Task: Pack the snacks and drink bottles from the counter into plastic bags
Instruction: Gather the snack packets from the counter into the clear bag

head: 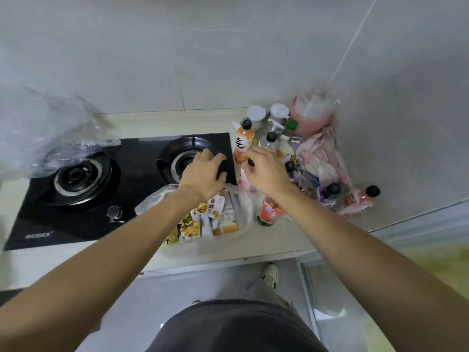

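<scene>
Both hands' grip above cream counter, grey-tiled corner.

**Things That Were Hard to See**

The right hand covered part of a bottle, so it was not clear if the fingers held it. The left hand hid part of the stove burner. A blurry clear bag was cut off at the left edge. The snack packs were too small to read. Both arms ran off the bottom.
</scene>
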`<act>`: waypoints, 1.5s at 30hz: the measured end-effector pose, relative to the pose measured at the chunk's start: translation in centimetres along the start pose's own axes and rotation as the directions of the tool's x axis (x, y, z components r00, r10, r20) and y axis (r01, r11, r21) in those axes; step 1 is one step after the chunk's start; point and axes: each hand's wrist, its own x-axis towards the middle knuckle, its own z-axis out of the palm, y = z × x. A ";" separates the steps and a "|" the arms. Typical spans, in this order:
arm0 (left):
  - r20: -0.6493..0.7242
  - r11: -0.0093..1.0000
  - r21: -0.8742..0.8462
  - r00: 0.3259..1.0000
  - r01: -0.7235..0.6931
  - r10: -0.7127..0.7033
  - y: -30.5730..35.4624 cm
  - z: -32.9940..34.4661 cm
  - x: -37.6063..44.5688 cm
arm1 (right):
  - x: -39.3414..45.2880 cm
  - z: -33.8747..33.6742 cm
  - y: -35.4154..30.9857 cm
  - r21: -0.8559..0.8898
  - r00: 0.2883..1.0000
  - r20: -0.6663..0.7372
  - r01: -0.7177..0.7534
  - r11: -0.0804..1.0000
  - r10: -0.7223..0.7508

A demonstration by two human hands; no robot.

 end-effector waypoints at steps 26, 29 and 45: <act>0.385 0.983 0.180 0.916 0.047 -0.114 17.0 8.5 28.1 | 12.0 2.2 29.2 -0.050 0.945 0.317 -0.062 0.997 0.075; 0.460 0.967 0.245 0.870 0.069 -0.178 17.4 10.0 29.4 | 13.3 4.5 30.6 -0.128 0.913 0.395 -0.053 0.990 0.100; 0.583 0.952 0.297 0.775 0.078 -0.245 17.2 12.8 29.2 | 13.2 6.7 31.7 -0.257 0.923 0.383 0.061 0.964 0.044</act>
